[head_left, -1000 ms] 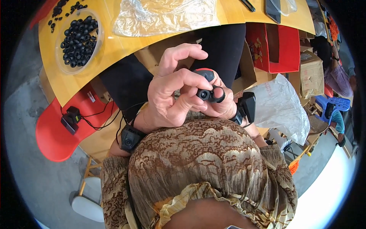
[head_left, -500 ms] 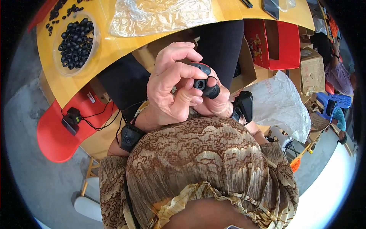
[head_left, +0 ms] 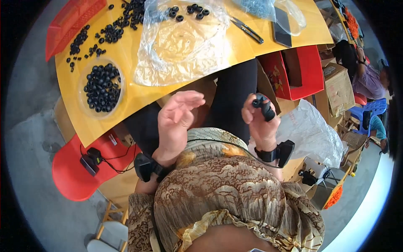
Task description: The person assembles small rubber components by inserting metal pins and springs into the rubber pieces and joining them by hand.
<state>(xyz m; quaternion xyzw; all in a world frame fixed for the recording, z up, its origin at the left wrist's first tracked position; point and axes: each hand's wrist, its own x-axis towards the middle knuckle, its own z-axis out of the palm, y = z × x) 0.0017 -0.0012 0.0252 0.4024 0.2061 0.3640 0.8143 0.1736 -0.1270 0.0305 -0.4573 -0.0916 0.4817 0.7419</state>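
My left hand (head_left: 176, 119) is held up in front of my lap with its fingers stretched and slightly curved, holding nothing. To the right, apart from it, my right hand (head_left: 263, 124) pinches a small black ring-shaped part (head_left: 255, 103) at its fingertips. A black sleeve-like piece (head_left: 267, 112) sits round a finger of that hand; its exact kind is unclear. On the table, a clear round tub (head_left: 80, 94) holds many similar black parts. More loose black parts (head_left: 113, 33) lie scattered beyond it, and several rest on a clear plastic bag (head_left: 180, 54).
Thread snips (head_left: 247, 30), a phone (head_left: 282, 31) and a clear lid (head_left: 297, 19) lie at the table's right. A red basket (head_left: 71, 27) stands far left. Below are a red stool (head_left: 73, 180), an open red box (head_left: 310, 77) and a white bag (head_left: 312, 130). Another person sits far right.
My hands were together around the small black part. Now they are apart, the left one opened and the right one moved right with the part. The view takes in more of the table.
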